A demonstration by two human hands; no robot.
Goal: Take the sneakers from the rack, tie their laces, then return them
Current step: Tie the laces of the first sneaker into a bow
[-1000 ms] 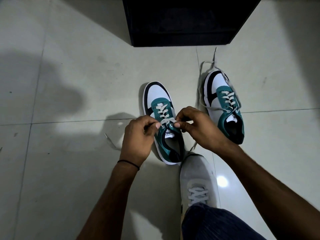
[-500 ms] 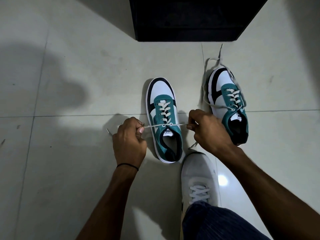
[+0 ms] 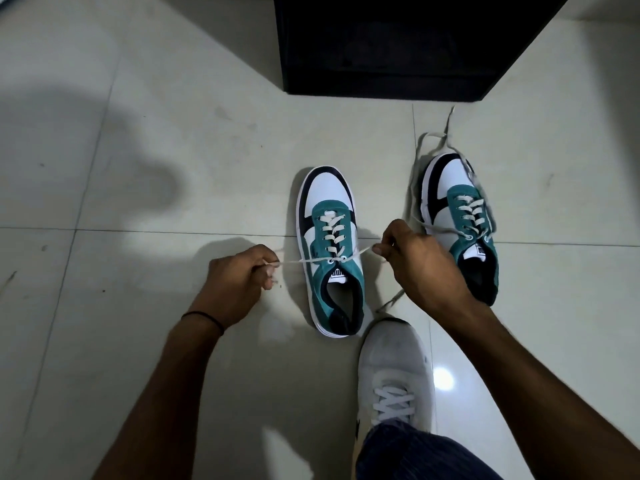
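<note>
Sam: Your two hands have moved wider apart than half a second ago. The flat white lace is now pulled straight and tight across the top holes.

Mia: Yes. Your left hand pinches one end of it with curled fingers. Your right hand pinches the other end.

Sam: That lace belongs to the teal, white and black cloth sneaker on the left. It stands on the pale shiny floor tiles between your hands. It is apart from the big black box-shaped rack at the far side.

Mia: I think you have only made the first cross. You still need the loops and the bow.

Sam: The second teal sneaker, on the right, is not tied. Its loose laces lie on the floor past its toe.

Mia: So both are off the rack, neither has a bow, and both must go back. Your own white shoe is near, just behind the left sneaker.
</note>
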